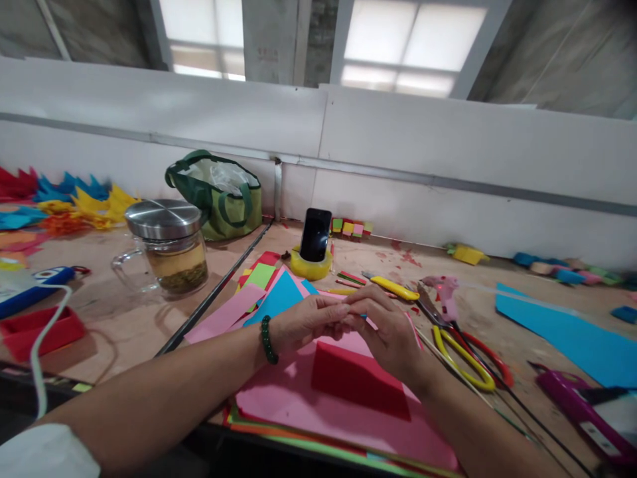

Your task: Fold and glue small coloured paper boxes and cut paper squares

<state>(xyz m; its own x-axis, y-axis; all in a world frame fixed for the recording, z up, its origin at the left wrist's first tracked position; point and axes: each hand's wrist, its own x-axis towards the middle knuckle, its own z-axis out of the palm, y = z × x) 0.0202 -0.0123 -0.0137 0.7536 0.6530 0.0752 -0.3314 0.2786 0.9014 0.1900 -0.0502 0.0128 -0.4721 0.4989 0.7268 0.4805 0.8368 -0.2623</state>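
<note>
Blue scrap (pixel 364 317) at twelve o'clock from the red sheet (pixel 355 381) sits mostly hidden, seemingly pinched between the closed fingertips of the left hand (pixel 309 322) and right hand (pixel 391 330), probably light, soft and easily creased, so best held gently by its edges.

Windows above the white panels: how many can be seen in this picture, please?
2: the left window and the right window, on either side of the grey column. The white panels could hide others.
</note>
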